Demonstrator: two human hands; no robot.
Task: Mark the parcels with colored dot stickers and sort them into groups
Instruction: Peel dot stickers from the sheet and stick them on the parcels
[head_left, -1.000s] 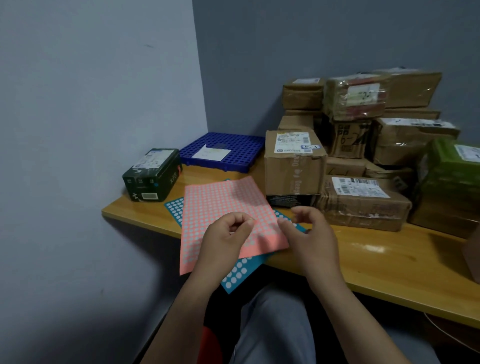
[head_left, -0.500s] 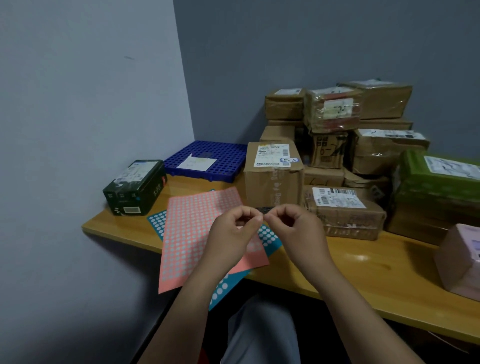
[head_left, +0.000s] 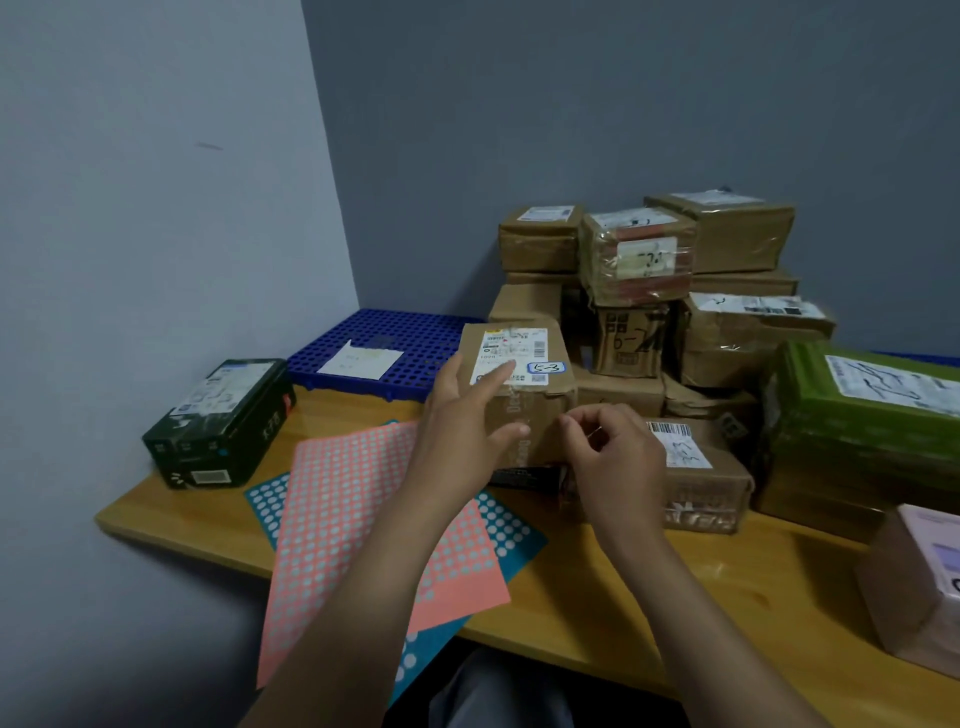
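Fingers of the left hand are straight and spread across the labelled cardboard parcel, I'd guess to steady it. The right hand is curled, its fingertips pinching what's probably a dot sticker, too tiny to see. The pink sticker sheet overlaps a teal sheet at the table's front edge, within easy reach. More parcels are stacked at the back edge against the grey wall.

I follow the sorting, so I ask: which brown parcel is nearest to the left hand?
The front brown box with "5-3" in blue on its label. The left hand reaches across its top; other brown parcels lie farther off.
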